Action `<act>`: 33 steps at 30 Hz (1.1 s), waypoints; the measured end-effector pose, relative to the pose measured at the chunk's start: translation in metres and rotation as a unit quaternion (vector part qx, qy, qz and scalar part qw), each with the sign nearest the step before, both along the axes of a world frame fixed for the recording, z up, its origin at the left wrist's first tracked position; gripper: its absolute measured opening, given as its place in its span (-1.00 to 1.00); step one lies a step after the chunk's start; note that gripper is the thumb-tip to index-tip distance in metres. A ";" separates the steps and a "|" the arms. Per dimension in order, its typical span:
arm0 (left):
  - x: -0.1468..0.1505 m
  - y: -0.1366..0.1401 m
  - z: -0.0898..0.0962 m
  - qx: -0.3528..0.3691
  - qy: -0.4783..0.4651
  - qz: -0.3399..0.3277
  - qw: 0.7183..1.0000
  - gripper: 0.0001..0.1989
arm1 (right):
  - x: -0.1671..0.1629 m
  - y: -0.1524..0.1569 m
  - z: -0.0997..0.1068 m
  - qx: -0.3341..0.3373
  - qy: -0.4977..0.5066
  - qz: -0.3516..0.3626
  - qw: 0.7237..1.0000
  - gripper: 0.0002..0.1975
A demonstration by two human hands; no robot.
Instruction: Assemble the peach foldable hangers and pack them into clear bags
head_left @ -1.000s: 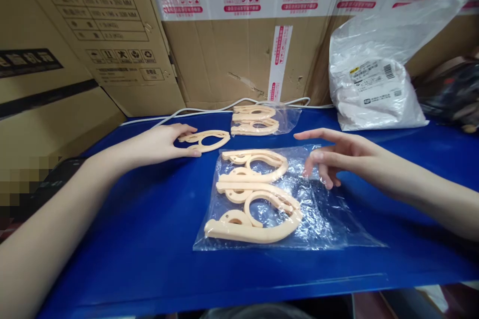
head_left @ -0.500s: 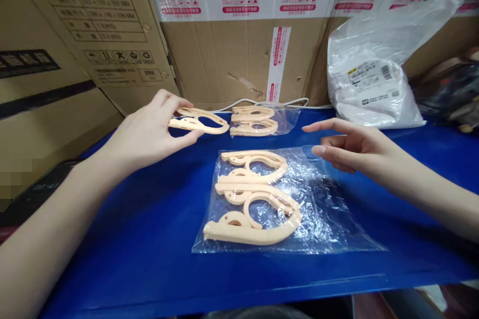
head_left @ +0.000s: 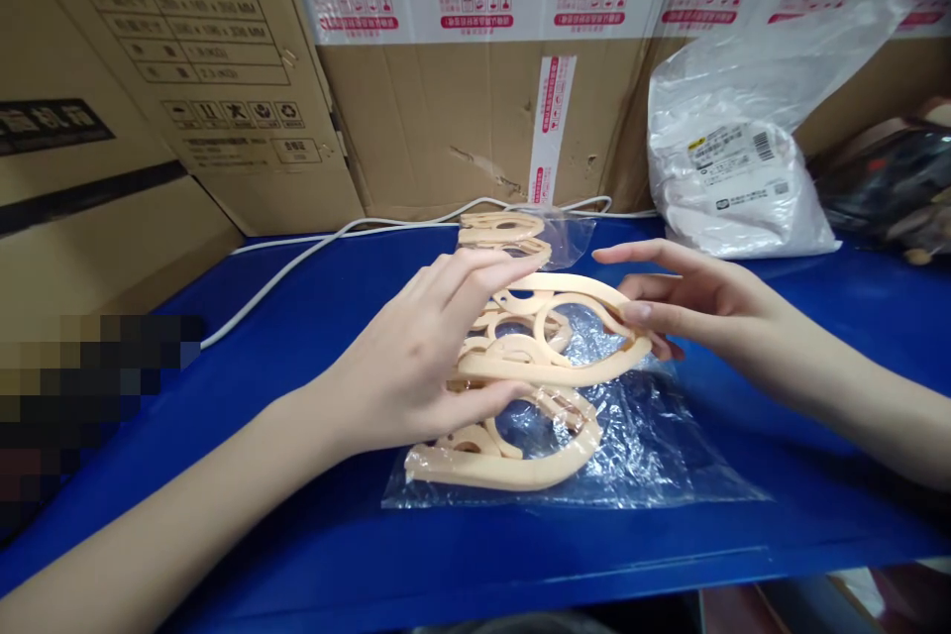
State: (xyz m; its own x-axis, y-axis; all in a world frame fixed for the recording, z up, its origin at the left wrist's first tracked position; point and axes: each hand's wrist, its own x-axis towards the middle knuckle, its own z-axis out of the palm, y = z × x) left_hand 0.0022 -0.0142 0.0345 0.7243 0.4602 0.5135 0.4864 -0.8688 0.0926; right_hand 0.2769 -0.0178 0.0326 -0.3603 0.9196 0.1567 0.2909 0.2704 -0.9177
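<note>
My left hand [head_left: 416, 347] grips a cream folding clothes hanger [head_left: 586, 374] by its left part, fingers over the top and thumb at the lower edge. My right hand [head_left: 705, 302] meets the hanger's curved right end, its thumb in front and some fingers behind, while the index finger stretches out. The hanger is folded and held above a clear plastic bag [head_left: 669, 466] lying flat. Inside that bag, a second folded hanger [head_left: 512, 475] shows at the front; another behind it is partly covered by the held one.
Behind my left fingers lie more folded hangers [head_left: 505, 230] in clear plastic. A white cable [head_left: 289, 272] runs along the back of the blue table [head_left: 297, 535]. Cardboard boxes [head_left: 438, 119] wall the back and left. A white plastic package [head_left: 743, 178] stands at the back right.
My left hand has brought the hanger from the back left to the middle, over the clear bag. My right hand, almost still, now touches the hanger's right end.
</note>
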 end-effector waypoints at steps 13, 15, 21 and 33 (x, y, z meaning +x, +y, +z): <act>-0.004 0.004 0.001 -0.004 0.033 0.019 0.999 -0.35 | -0.001 0.002 -0.002 0.003 -0.017 0.006 1.000 -0.56; -0.003 0.003 -0.001 -0.013 0.012 0.014 1.000 -0.35 | 0.000 -0.001 -0.001 0.065 -0.056 0.001 0.996 -0.58; 0.004 -0.005 -0.004 -0.026 -0.042 -0.005 0.999 -0.32 | -0.006 -0.013 -0.003 0.360 -0.231 0.063 0.902 -0.28; 0.007 -0.007 -0.005 -0.057 -0.055 -0.023 0.997 -0.18 | -0.006 -0.021 0.001 0.428 -0.322 0.046 0.843 -0.27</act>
